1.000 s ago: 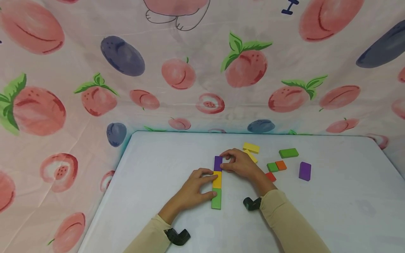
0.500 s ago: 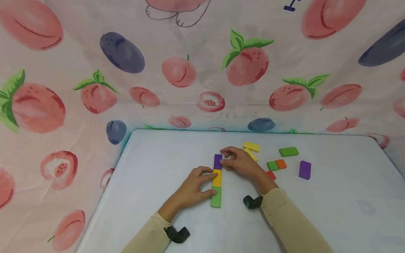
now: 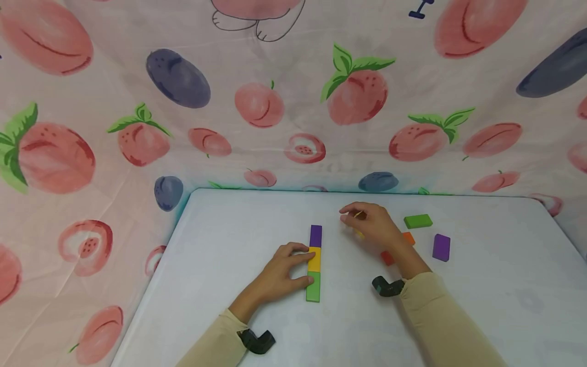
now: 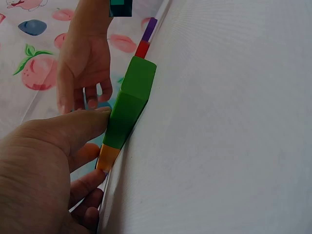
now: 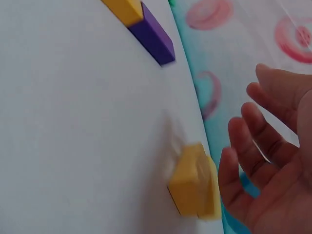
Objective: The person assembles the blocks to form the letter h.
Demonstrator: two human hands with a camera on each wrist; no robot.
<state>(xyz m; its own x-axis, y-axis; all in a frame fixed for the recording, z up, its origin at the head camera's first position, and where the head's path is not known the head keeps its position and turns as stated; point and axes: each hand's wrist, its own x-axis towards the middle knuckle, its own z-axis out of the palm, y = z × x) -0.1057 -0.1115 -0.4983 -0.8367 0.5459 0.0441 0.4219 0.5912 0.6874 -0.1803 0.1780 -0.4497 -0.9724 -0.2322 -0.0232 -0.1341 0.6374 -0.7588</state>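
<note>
Three blocks stand end to end in a straight row: a green block (image 3: 313,294), a yellow block (image 3: 315,265) and a purple block (image 3: 316,236). My left hand (image 3: 275,275) rests against the row from the left, its thumb at the green block and a fingertip on the yellow one. To the right, my right hand (image 3: 376,224) hovers over two loose yellow blocks, largely hiding them in the head view. The right wrist view shows one yellow block (image 5: 184,187) beside another yellow block (image 5: 214,190), with the loosely bent fingers apart from both.
Right of the row lie a red block (image 3: 387,258) and an orange block (image 3: 409,238), both partly behind the right arm. Farther right are a loose green block (image 3: 418,220) and a loose purple block (image 3: 442,247). Fruit-patterned cloth (image 3: 293,102) rises behind the white table (image 3: 504,306).
My right hand has left the purple block in the row and moved right, over the loose yellow blocks. My left hand stays at the row.
</note>
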